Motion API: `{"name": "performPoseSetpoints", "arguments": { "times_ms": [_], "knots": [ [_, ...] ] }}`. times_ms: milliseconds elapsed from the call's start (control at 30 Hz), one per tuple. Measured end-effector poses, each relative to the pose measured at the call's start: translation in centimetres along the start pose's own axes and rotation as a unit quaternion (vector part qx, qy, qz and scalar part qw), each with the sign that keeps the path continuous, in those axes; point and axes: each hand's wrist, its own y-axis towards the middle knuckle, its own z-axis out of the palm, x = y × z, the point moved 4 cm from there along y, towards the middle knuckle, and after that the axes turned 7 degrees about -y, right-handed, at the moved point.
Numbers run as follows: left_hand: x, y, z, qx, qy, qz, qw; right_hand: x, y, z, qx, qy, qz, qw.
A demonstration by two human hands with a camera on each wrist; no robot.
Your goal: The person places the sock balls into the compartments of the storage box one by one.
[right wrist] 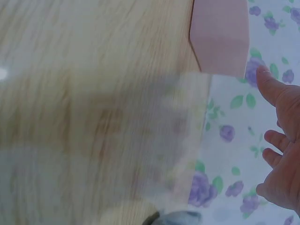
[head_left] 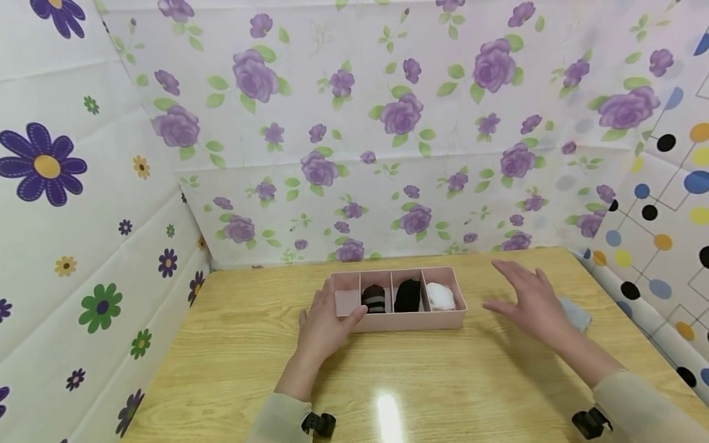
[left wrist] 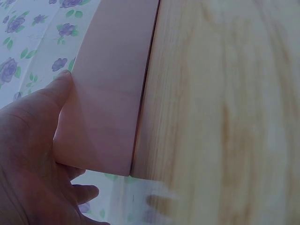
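A pink divided storage box point(head_left: 410, 323) lies lengthwise on the table. Its leftmost compartment holds nothing; to the right come a dark rolled sock with grey stripes point(head_left: 374, 299), a black bundle point(head_left: 407, 296) and a white bundle point(head_left: 440, 296), one per compartment. My left hand point(head_left: 324, 323) holds the box's left end, thumb over the front rim and fingers along the end wall. In the left wrist view the thumb overlaps the top edge of the box's front wall point(left wrist: 103, 93). To the right of the box, apart from it, my right hand point(head_left: 534, 307) hovers with fingers spread.
A grey-blue folded cloth item point(head_left: 576, 314) lies on the wooden table point(head_left: 249, 344), partly behind my right wrist. A flower-print sheet point(head_left: 343, 154) hangs at the table's back edge, with patterned sheets on both sides.
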Motion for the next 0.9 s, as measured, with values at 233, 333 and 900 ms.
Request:
{"name": "performPoseSetpoints", "arguments": {
  "times_ms": [233, 333, 900],
  "knots": [
    [-0.3, 0.0, -0.1, 0.002, 0.001, -0.001, 1.0000, -1.7, -1.4, -0.7, 0.009, -0.004, 0.017, 1.000],
    [-0.3, 0.0, -0.2, 0.001, 0.001, -0.003, 1.0000, -2.3, -1.8, -0.8, 0.010, -0.006, 0.021, 1.000],
    [0.1, 0.1, 0.0, 0.002, 0.002, -0.002, 1.0000, -6.9, -4.2, -1.7, 0.037, -0.030, 0.068, 0.997]
  ]
}}
